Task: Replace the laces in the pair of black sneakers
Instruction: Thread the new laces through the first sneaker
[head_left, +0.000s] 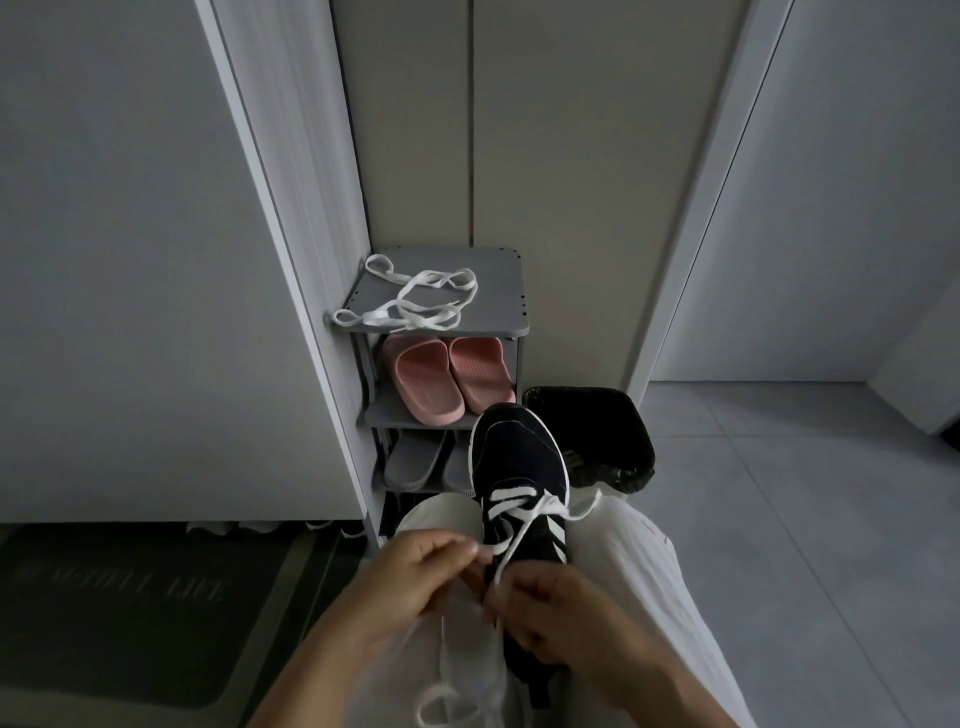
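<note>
A black sneaker with a white sole edge and white side stripes lies on my lap, toe pointing away. A white lace is threaded through its front eyelets and runs back toward me. My left hand pinches one end of that lace. My right hand rests on the sneaker's rear part and pinches the other strand near the tongue. More white laces lie loose on top of the grey shoe rack. The second sneaker is out of sight.
The rack holds pink slippers on its middle shelf and grey slippers below. A bin with a black bag stands right of the rack. A dark doormat lies at the left. Tiled floor spreads to the right.
</note>
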